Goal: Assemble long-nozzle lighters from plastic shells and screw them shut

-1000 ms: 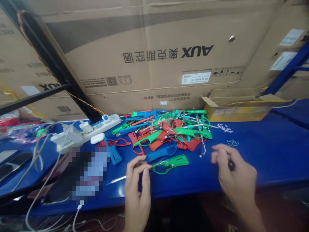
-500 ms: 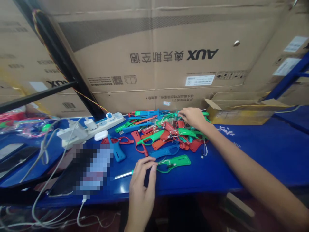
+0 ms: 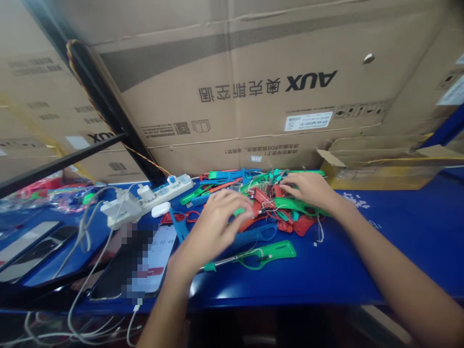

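A pile of red, green and blue plastic lighter casings [image 3: 255,234] with thin white wires lies on the blue table. Above its left front part is my left hand [image 3: 224,212], slightly blurred, its fingers curved and the thumb apart from them; I see nothing held. My right hand [image 3: 308,188] reaches into the back right of the pile, fingers bent together among red and teal pieces; what they grip is hidden. In front of the pile lies a green lighter casing [image 3: 284,250] with a metal tube [image 3: 228,261] and wires along it.
Behind stands a large cardboard box [image 3: 253,48]. An open, taped carton [image 3: 380,174] sits at the back right, with small white bits [image 3: 355,199] before it. On the left are a power strip [image 3: 163,195], a white earbud case [image 3: 160,209], charging cables and phones [image 3: 155,266].
My left hand has let go of the green casing's wires and moved up over the pile. My right hand has come slightly nearer, still in the pile. The view has shifted a little.
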Demonstrator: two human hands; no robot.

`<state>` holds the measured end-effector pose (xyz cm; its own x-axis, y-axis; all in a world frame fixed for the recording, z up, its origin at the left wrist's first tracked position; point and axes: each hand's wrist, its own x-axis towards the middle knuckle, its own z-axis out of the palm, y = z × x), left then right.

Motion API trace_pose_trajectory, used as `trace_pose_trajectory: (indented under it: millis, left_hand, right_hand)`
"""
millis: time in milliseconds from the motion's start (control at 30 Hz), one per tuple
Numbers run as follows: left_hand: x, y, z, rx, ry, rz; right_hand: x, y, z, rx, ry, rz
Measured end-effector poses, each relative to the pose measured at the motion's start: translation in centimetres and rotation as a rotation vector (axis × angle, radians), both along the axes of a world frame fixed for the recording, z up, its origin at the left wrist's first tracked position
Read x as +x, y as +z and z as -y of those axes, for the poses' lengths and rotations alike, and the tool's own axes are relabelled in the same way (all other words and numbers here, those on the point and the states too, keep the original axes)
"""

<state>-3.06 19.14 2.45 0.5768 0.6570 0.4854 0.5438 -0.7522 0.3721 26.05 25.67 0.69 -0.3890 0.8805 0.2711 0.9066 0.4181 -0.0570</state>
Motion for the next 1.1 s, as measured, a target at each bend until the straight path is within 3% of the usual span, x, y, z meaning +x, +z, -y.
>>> trace_pose_trajectory:
  millis: [100,233,367,667,933,1100]
  left_hand:
    - [1.2,1.4,-4.5,0.136,0.07,-0.244]
    - [1.4,-0.1,-7.3,0.172,0.126,-0.256]
    - [0.6,-1.3,-6.6,0.167,0.058,-0.249]
    - [2.5,-1.2,-4.6,0.08,-0.099,-0.161]
    - [3.3,-2.5,-4.3,0.08,-0.157,-0.188]
    - [3.6,-2.8,-4.2,0.079,-0.177,-0.192]
  right_hand:
    - [0.8,1.0,0.9,-0.11,0.125,-0.054]
    - [0.2,2.2,2.2,-0.379,0.209,-0.088]
    - [-1.1,2.1,3.1,-0.373,0.162,-0.022]
    - [-0.6,1.4,3.0,-0.33,0.164,-0.008]
    - [-0.9,1.5,2.8,-0.385,0.206,-0.079]
    - [-1.5,1.3,3.0,-0.524,0.254,-0.121]
